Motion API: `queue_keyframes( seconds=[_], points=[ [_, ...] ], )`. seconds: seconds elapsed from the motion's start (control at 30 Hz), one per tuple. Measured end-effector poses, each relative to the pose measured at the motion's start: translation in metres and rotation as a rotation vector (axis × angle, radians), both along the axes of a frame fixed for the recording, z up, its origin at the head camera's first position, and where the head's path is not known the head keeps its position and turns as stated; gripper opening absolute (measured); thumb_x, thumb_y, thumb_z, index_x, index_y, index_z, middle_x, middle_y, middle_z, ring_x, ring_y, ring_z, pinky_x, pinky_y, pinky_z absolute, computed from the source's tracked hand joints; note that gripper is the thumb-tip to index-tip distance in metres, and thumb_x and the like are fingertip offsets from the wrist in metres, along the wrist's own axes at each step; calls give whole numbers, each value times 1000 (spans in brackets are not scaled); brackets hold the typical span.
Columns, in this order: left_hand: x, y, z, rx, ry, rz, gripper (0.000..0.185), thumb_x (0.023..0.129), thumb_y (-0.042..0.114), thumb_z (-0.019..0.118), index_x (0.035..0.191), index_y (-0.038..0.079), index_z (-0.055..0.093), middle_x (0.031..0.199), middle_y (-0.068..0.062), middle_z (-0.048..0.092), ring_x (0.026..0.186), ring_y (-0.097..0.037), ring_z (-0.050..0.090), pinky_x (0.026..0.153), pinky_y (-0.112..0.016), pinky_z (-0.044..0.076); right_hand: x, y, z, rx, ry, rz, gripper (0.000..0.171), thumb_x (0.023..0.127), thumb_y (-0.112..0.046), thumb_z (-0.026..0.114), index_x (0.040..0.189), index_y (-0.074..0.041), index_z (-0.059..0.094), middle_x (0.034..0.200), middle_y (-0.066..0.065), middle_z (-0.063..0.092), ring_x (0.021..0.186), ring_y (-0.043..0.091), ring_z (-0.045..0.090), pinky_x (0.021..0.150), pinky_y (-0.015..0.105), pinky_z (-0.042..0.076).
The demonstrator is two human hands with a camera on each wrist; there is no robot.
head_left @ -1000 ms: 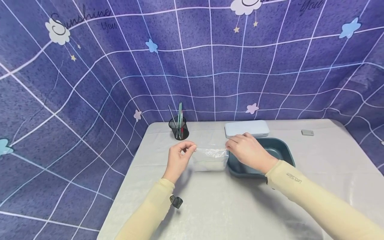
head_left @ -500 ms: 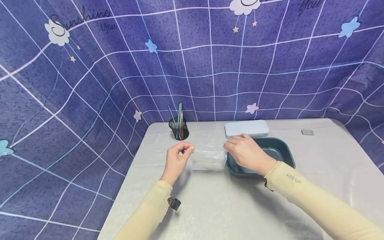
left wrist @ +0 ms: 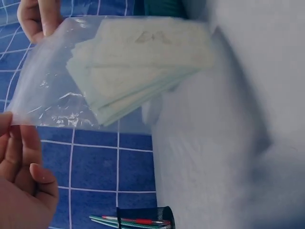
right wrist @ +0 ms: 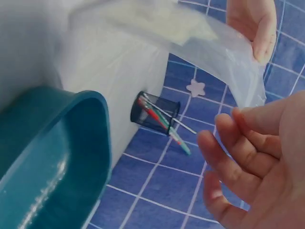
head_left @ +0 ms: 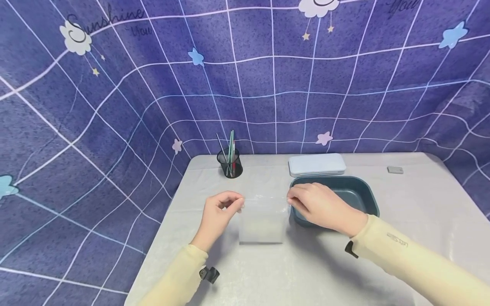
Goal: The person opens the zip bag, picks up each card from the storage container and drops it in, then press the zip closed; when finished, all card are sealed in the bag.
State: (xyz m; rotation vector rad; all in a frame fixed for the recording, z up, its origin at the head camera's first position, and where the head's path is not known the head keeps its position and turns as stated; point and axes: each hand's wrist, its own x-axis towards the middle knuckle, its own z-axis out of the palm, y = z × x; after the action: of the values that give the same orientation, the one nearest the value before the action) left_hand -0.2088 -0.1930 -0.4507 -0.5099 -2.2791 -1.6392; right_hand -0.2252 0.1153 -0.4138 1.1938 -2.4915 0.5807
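A clear plastic bag (head_left: 262, 221) is stretched between both hands above the table. Several pale, flat sheets (left wrist: 143, 67), loosely fanned, lie inside it; their exact kind is unclear. The left hand (head_left: 218, 216) pinches one corner of the bag's upper edge between thumb and finger. At the opposite corner the right hand (head_left: 323, 206) does the same, its other fingers loosely bent in the right wrist view. Beneath and beside the right hand is a dark teal basin (right wrist: 102, 138), partly covered by that hand in the head view.
A black mesh cup (head_left: 231, 163) with pens and pencils stands at the back left. Behind the basin lies a light blue case (head_left: 317, 164). A small grey block (head_left: 395, 170) sits at the back right. A purple patterned curtain (head_left: 252, 76) borders the table (head_left: 306, 272).
Both hands have come down and nearer the person, the left also slightly leftward. The bag's lower edge has swung toward the person, so more of its face shows.
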Motion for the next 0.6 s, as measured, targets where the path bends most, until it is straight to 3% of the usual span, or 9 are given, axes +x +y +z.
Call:
queue_keyframes(
  seconds=[0.1, 0.23, 0.43, 0.6],
  points=[
    [-6, -3, -2, 1, -71, -2, 6, 95, 9, 76, 96, 4, 79, 83, -8, 74, 70, -21, 70, 68, -27, 54, -12, -5, -3, 30, -82, -9, 9, 99, -10, 68, 93, -17, 69, 86, -12, 60, 73, 5, 55, 71, 34, 52],
    [-27, -7, -10, -31, -130, 39, 7, 95, 11, 76, 97, 5, 80, 85, -11, 75, 74, -20, 70, 67, -24, 50, -40, -14, -11, 76, -147, -1, 12, 99, -11, 66, 89, -16, 68, 79, -12, 58, 72, 7, 53, 71, 36, 50],
    [-68, -12, -29, -165, -172, 86, 6, 95, 10, 76, 98, 7, 80, 86, -2, 77, 76, -15, 70, 75, -30, 54, -85, -27, -23, 152, -214, 17, 20, 96, -4, 67, 78, -13, 65, 71, -10, 54, 65, 9, 48, 66, 35, 47],
    [-92, -17, -52, -305, -275, 95, 9, 96, 12, 73, 99, 8, 80, 87, 1, 76, 77, -13, 69, 74, -35, 56, -109, -42, -37, 292, -209, -24, 27, 91, -5, 72, 70, -16, 59, 68, -8, 51, 64, 11, 45, 63, 36, 45]
  ],
)
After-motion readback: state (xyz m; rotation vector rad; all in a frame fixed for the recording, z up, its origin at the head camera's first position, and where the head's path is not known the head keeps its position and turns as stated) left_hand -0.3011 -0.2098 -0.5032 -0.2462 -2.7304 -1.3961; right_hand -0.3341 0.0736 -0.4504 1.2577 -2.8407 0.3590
